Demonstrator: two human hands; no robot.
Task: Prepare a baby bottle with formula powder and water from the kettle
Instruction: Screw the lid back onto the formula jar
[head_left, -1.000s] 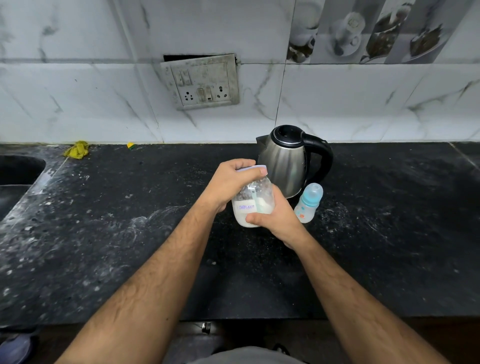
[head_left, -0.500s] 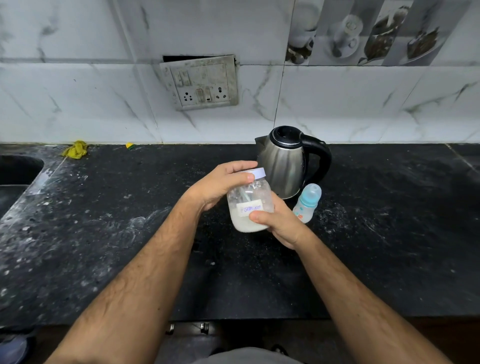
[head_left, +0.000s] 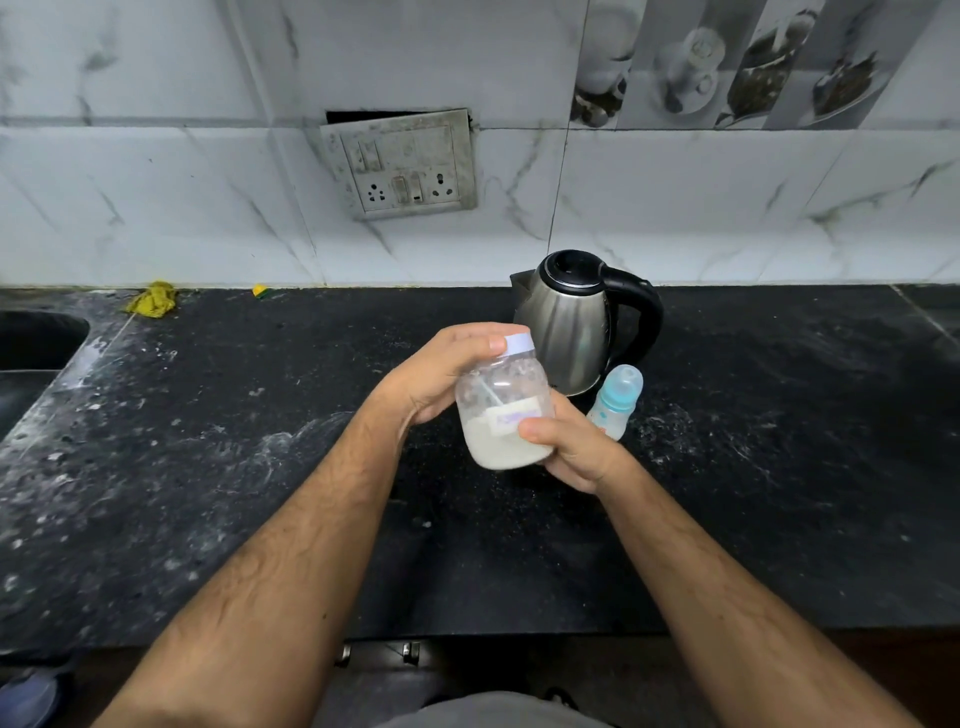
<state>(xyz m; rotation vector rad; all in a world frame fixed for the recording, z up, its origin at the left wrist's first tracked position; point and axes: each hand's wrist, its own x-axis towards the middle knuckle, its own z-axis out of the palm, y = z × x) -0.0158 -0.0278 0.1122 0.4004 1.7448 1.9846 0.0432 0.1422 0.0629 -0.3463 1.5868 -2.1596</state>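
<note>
Presently both forearms reach over the near edge of the black counter (head_left: 208, 467) toward its middle. My right hand (head_left: 574, 449) is closed around the lower part of the formula jar (head_left: 501, 415), thumb across its label, holding it tilted and clear of the counter. My left hand (head_left: 441, 374) is wrapped over the jar's shoulder, fingers curled at the white lid (head_left: 518, 344).

Progress: early stage, in my judgement. The lid appears seated; no powder has been dispensed. White powder fills roughly the lower third of the jar, and a scoop handle seems to lie inside.

Just right of the jar, slightly farther, the baby bottle (head_left: 615, 402) stands capped with its teal top on, apparently empty. Beyond it the steel kettle (head_left: 571, 327) sits lid shut. Outstanding: open jar, uncap bottle, scoop, pour, close.

Not determinable: the label's wording, the kettle's water level, whether the lid is loosened. My left palm hides the jar's far-left side.
</note>
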